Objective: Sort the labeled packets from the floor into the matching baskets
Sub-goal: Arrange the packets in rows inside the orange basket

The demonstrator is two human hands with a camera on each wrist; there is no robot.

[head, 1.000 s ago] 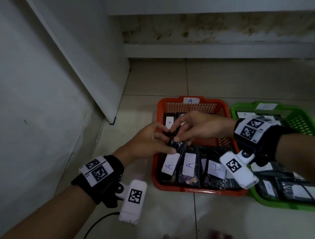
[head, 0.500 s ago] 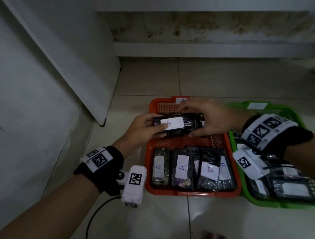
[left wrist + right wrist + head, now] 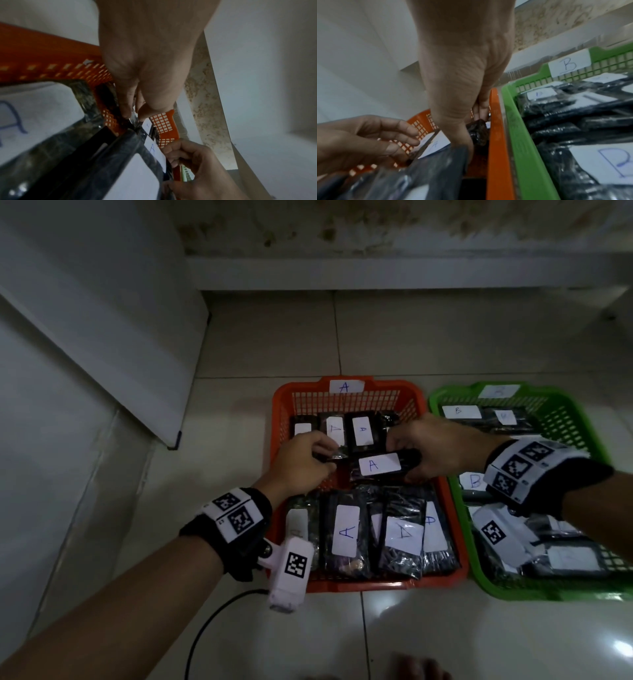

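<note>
While both hands work over the orange basket (image 3: 346,397), the right hand (image 3: 442,451) grips one end of a dark packet (image 3: 380,465) with a white label marked A, thumb and curled fingers closed around it. This packet sits crosswise above the basket's middle, between a far row and a near row of A-labelled packets (image 3: 346,534). The left hand (image 3: 301,465) pinches the edge of another dark packet (image 3: 337,455) between thumb and fingertips (image 3: 126,112), just beside the held one. Immediately to the right stands the green basket (image 3: 448,402), tagged B, holding B-labelled packets (image 3: 607,162).
</note>
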